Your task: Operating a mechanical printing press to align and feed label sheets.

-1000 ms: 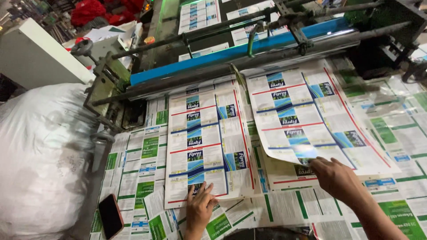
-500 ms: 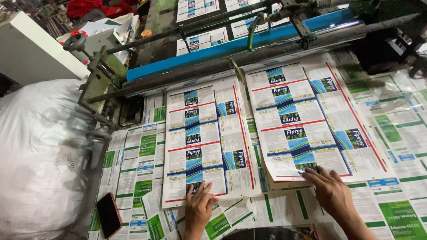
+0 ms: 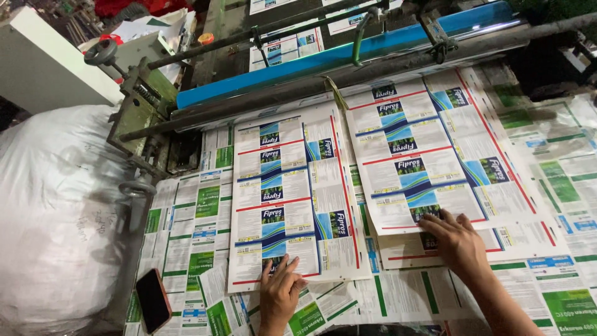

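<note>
Head view. Left hand [image 3: 280,292] lies flat on the near edge of the left sheet [image 3: 292,199], fingers extended and slightly apart, gripping nothing; the palm pressure appears meant to pin the sheet. Right hand [image 3: 457,246] rests palm down on the near edge of the right sheet [image 3: 435,162], fingers spread, also gripping nothing. The right sheet tops a small stack [image 3: 516,239] whose lower edges show staggered beneath it, so the hand seems to be steadying or squaring it.

Both sheets are blue-and-white printed label sheets, lying side by side, near edges toward the person and far edges at the grey roller [image 3: 298,93]. A blue bar [image 3: 348,53] runs just beyond the roller.

Green-and-white printed sheets [image 3: 199,236] cover the bed under and around both blue sheets, evidently serving as a liner.

A phone [image 3: 152,300] with a red edge lies near left, apart from both hands. A large white sack [image 3: 56,211] fills the left side.
</note>
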